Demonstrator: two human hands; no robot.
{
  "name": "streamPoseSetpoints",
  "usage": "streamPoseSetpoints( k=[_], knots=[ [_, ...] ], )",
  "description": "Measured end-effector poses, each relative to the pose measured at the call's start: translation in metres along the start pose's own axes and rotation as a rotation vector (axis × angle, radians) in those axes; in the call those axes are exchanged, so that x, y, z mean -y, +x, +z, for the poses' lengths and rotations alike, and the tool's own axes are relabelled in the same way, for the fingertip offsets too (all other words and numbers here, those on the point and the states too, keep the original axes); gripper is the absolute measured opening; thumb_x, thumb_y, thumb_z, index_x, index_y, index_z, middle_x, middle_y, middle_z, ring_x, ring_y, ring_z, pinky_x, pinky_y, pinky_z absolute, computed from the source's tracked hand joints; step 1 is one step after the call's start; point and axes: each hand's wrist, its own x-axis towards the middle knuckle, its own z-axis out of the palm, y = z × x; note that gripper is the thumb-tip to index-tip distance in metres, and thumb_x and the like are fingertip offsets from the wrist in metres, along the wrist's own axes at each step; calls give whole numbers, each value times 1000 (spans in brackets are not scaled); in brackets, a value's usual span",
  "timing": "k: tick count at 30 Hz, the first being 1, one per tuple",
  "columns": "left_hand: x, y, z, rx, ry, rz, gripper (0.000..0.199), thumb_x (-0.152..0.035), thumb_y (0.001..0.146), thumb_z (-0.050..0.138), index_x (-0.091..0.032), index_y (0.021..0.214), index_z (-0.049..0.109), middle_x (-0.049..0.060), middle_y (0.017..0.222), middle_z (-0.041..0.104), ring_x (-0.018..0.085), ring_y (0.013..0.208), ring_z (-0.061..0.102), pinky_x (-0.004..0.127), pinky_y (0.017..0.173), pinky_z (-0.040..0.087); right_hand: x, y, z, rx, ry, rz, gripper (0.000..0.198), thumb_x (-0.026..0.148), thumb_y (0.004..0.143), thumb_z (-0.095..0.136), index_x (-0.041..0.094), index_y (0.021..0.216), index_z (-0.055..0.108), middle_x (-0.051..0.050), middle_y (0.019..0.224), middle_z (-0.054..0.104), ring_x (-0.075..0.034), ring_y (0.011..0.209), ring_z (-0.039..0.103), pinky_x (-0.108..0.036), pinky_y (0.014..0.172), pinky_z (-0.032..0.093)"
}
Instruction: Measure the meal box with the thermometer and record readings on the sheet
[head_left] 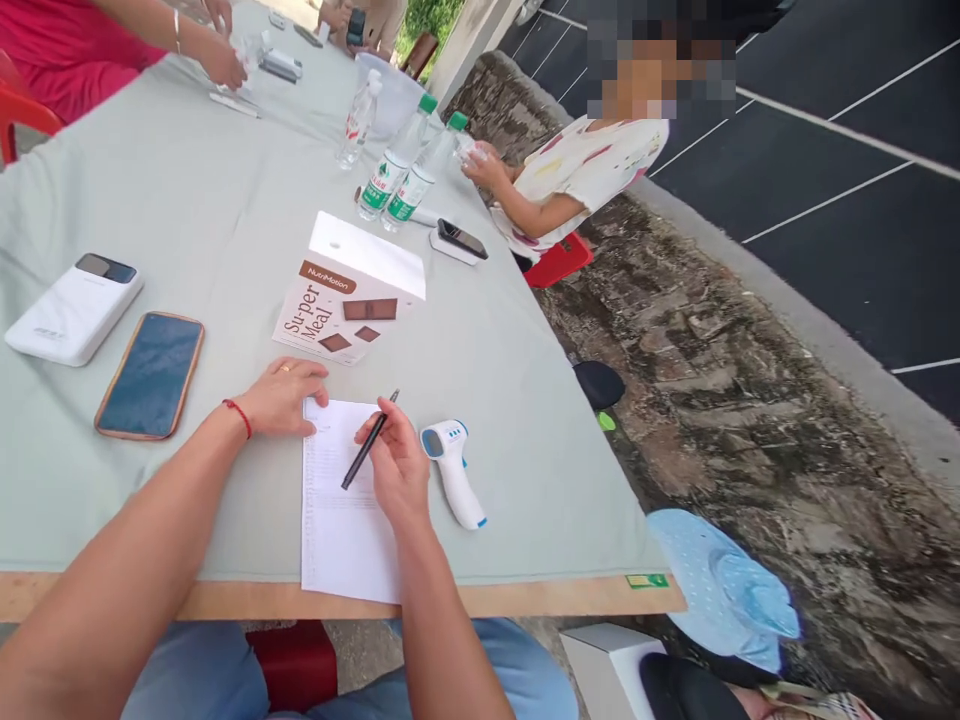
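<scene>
A sheet of paper (337,540) with faint printed lines lies at the table's near edge. My left hand (285,395) rests with fingers apart on its upper left corner. In my right hand (401,465) is a black pen (366,450), held slantwise above the page. Just right of that hand lies a white and blue infrared thermometer (456,475). Beyond the paper stands a white and brown "Super Meal" box (352,290). To the left are a phone in an orange case (150,375) and a white power bank (75,310).
Three plastic bottles (412,180) stand past the box, near a clear tub (394,95) and a black-screened device (459,240). A person in a patterned top (577,180) sits at the right side. Another person's hand (221,60) is far left. A blue hat (727,580) hangs by the right corner.
</scene>
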Motion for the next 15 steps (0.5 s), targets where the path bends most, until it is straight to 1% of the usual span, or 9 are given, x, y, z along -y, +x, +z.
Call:
streamPoseSetpoints(
  k=[2, 4, 5, 7, 9, 13, 15],
  knots=[
    [0, 0, 2, 2, -7, 7, 27, -22, 56, 74, -24, 83, 70, 4, 131, 56, 32, 125, 45, 46, 114, 22, 1, 1, 4, -48, 106, -10, 31, 41, 78, 63, 23, 101, 53, 4, 71, 52, -13, 64, 52, -29, 66, 45],
    [0, 0, 3, 6, -7, 9, 27, -22, 56, 73, -24, 82, 69, 3, 132, 56, 32, 125, 45, 46, 114, 21, 3, 1, 6, -67, 176, 9, 28, 48, 83, 58, 23, 94, 53, 6, 62, 45, -12, 56, 48, -28, 60, 43],
    [0, 1, 4, 5, -11, 8, 27, -22, 56, 73, -24, 82, 69, 3, 132, 56, 31, 125, 45, 46, 115, 21, 3, 1, 7, -55, 202, 25, 31, 52, 87, 53, 22, 96, 54, 6, 61, 45, -12, 56, 48, -28, 59, 43],
    [0, 1, 5, -1, -31, 11, 27, -21, 55, 73, -24, 81, 69, 2, 132, 57, 31, 126, 45, 45, 115, 19, 1, -1, 9, -15, 232, 59, 40, 55, 90, 46, 20, 106, 57, 3, 65, 51, -14, 61, 54, -31, 64, 46],
    [0, 2, 7, -5, -43, 18, 27, -19, 54, 73, -24, 80, 69, 2, 133, 56, 32, 127, 44, 45, 115, 19, -3, -5, 12, 12, 229, 84, 47, 55, 89, 48, 18, 117, 58, 0, 74, 58, -16, 70, 59, -34, 70, 47],
    [-4, 2, 6, 25, 21, 1, 28, -19, 55, 73, -22, 83, 69, 4, 137, 53, 32, 130, 42, 45, 116, 19, -15, -14, 16, 25, 217, 103, 56, 55, 90, 49, 16, 130, 55, -1, 76, 60, -15, 71, 57, -34, 72, 47],
    [-8, 1, 3, 63, 70, -10, 30, -21, 59, 72, -22, 88, 68, 4, 141, 50, 31, 132, 40, 44, 116, 19, -19, -16, 16, 26, 206, 109, 59, 57, 90, 46, 17, 133, 55, -1, 76, 61, -15, 70, 57, -34, 71, 47]
  ],
)
